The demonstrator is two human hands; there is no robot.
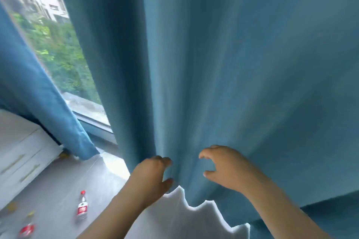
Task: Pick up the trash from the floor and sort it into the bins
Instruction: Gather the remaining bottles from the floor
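A blue curtain [233,83] fills most of the view. My left hand [153,174] grips a fold of it near the hem, the fabric between curled fingers and thumb. My right hand [223,169] hovers just to the right of that fold, fingers bent like a claw, thumb apart, holding nothing. On the grey floor [58,184] to the lower left lies a clear bottle [82,207] with a red cap and red label. A second red-labelled bottle [26,230], blurred, lies at the bottom left corner. Small yellow scraps [12,206] lie near it. No bins are in view.
A white drawer cabinet [23,157] stands at the left. Another blue curtain panel [38,93] hangs over it beside the window [58,54]. A white jagged-edged sheet [174,213] shows below the curtain hem. Another yellow scrap [64,155] lies by the cabinet's corner.
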